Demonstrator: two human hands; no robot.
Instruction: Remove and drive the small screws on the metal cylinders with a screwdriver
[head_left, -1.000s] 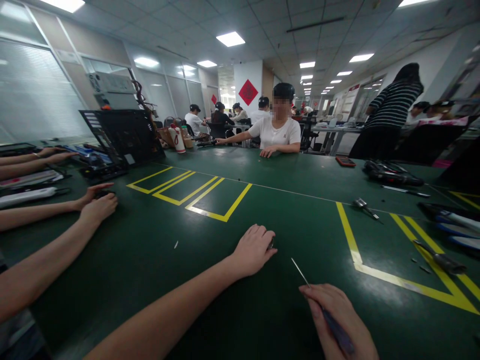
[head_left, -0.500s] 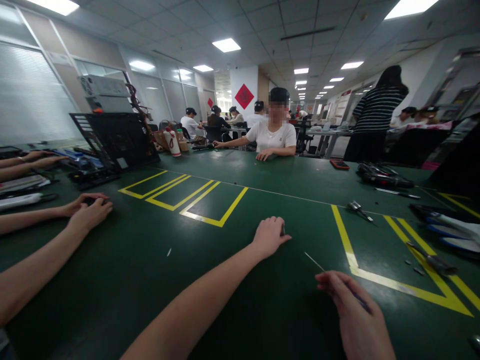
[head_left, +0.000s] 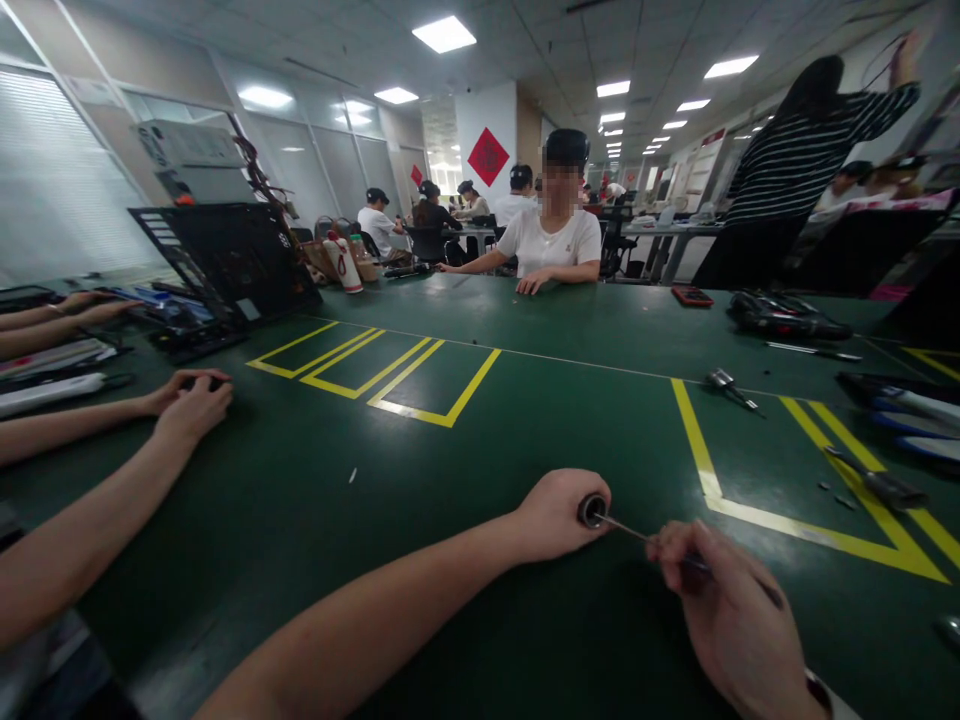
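Observation:
My left hand (head_left: 559, 518) is closed around a dark round metal part (head_left: 592, 511), whose hollow end faces me and to the right. The rest of that part is hidden in the palm. Between the fingers of my right hand (head_left: 731, 600) is a slim screwdriver-like tool (head_left: 628, 529), its grip mostly covered. The tool's thin shaft points left, with its tip at the mouth of the metal part. I cannot tell how deep the tip sits. Both hands are just above the green tabletop (head_left: 450, 570).
On the left, a co-worker's hands (head_left: 191, 400) hold a small dark object. A black frame (head_left: 225, 260) stands behind them. To the right lie a metal-ended tool (head_left: 731, 388), a dark-handled tool (head_left: 889, 488) and small bits (head_left: 845, 502). A person (head_left: 555, 240) sits opposite.
My left hand has come nearer and turned, bringing the part's round opening into sight. The tool's tip, apart from the part before, now meets that opening. The view has shifted slightly.

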